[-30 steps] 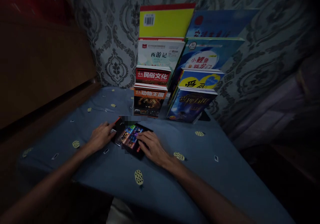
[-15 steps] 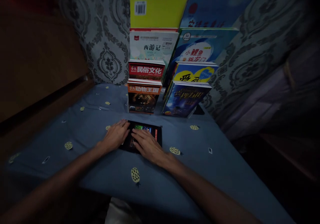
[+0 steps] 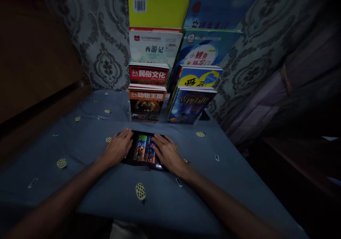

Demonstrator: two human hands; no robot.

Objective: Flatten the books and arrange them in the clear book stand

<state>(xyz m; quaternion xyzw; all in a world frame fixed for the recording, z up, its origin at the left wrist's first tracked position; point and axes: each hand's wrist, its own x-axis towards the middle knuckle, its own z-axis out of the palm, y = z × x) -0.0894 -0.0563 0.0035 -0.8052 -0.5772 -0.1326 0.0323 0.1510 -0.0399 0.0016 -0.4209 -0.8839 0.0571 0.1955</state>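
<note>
A dark book (image 3: 144,148) lies flat on the cloth, its upward face black with rows of small coloured pictures. My left hand (image 3: 120,143) rests along its left edge, palm down, fingers stretched forward and partly overlapping. On the right side, my right hand (image 3: 169,153) lies with fingers spread over part of the cover, hiding that edge. Neither hand is wrapped round the book. Just beyond it stand two rows of upright books, with a lion-cover book (image 3: 147,105) at the front left and a dark blue book (image 3: 190,105) at the front right.
Blue cloth with pineapple prints (image 3: 87,143) covers the table. Behind the front books rise a yellow book (image 3: 160,9) and a blue book (image 3: 220,11) against the patterned wall covering (image 3: 106,66). Brown furniture (image 3: 34,57) borders the left; a gathered curtain (image 3: 255,96) hangs at right.
My right hand has slid to the right across the book, uncovering more of its coloured pictures. My left hand stays at the left edge. The whole view has shifted slightly.
</note>
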